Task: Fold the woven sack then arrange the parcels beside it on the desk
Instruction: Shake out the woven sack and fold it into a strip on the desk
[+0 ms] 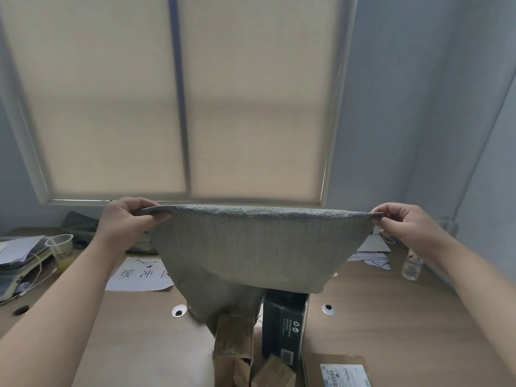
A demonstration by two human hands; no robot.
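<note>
I hold a grey woven sack [251, 247] stretched out in the air above the wooden desk [139, 331]. My left hand [128, 222] pinches its top left corner and my right hand [402, 224] pinches its top right corner. The sack hangs down, doubled over, and its lower end drapes onto the parcels. Below it stand a brown cardboard parcel [234, 347], a black box [284, 325] and a smaller brown parcel [275, 372]. A flat brown parcel with a white label [337, 371] lies at the lower right.
A paper sheet with printed characters [139, 275] lies on the desk to the left. A plastic cup [60, 247] and stacked papers [19, 252] sit at far left. A clear bottle [411, 265] and loose papers [374, 258] are at right. Window blinds fill the background.
</note>
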